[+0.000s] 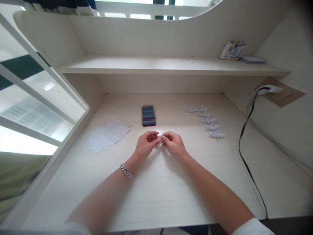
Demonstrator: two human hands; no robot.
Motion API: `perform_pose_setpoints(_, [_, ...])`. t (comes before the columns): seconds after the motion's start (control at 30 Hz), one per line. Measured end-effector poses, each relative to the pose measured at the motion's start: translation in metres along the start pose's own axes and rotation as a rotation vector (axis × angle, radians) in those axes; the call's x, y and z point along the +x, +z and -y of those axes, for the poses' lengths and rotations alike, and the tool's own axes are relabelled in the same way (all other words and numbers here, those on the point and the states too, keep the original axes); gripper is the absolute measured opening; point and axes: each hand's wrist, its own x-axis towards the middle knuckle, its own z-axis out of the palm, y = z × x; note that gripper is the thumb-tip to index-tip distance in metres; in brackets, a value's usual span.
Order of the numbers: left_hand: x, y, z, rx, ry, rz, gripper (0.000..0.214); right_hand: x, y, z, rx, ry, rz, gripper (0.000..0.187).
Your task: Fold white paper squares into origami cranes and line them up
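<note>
At the near right, a white sleeve [253, 227] covers part of the right arm, and the black cable [249, 174] reaches the front edge of the pale tabletop [151, 199]. A silver chain bracelet [127, 171] is around the left wrist. Farther in, near the middle of the tabletop, the left hand [146, 143] and the right hand [174, 143] meet. Each hand is pinching, with thumb and fingers, a small piece of white paper [159, 138], which is between the fingertips and mostly hidden by them; its exact shape I cannot tell.

To the left of the hands, white paper sheets [107, 137] lie in an overlapping, spread pile. To the right, small folded paper figures [212, 127] with pointed tips stand in a curved row. Just beyond the hands lies a dark phone-like object [148, 116], its surface blurred. The cable goes up to a white plug [266, 89] at the right wall. Farthest, on the shelf [146, 63], a colourful packet [232, 50] leans beside a flat bluish item [252, 60].
</note>
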Motion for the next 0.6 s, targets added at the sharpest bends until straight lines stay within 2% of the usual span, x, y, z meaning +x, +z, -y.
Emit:
perform_pose_setpoints(0.13, [0.0, 0.001, 0.001, 0.104, 0.027, 0.007, 0.025, 0.002, 0.0, -0.003, 0.098, -0.009, -0.031, 0.022])
perform_pose_setpoints(0.33, [-0.003, 0.004, -0.003, 0.163, 0.113, -0.063, 0.022, 0.001, -0.002, -0.002, 0.036, -0.041, -0.002, 0.024])
perform_pose_setpoints(0.6, [-0.007, 0.003, -0.01, 0.257, 0.158, -0.059, 0.022, -0.003, -0.001, 0.001, -0.022, -0.086, 0.022, 0.023])
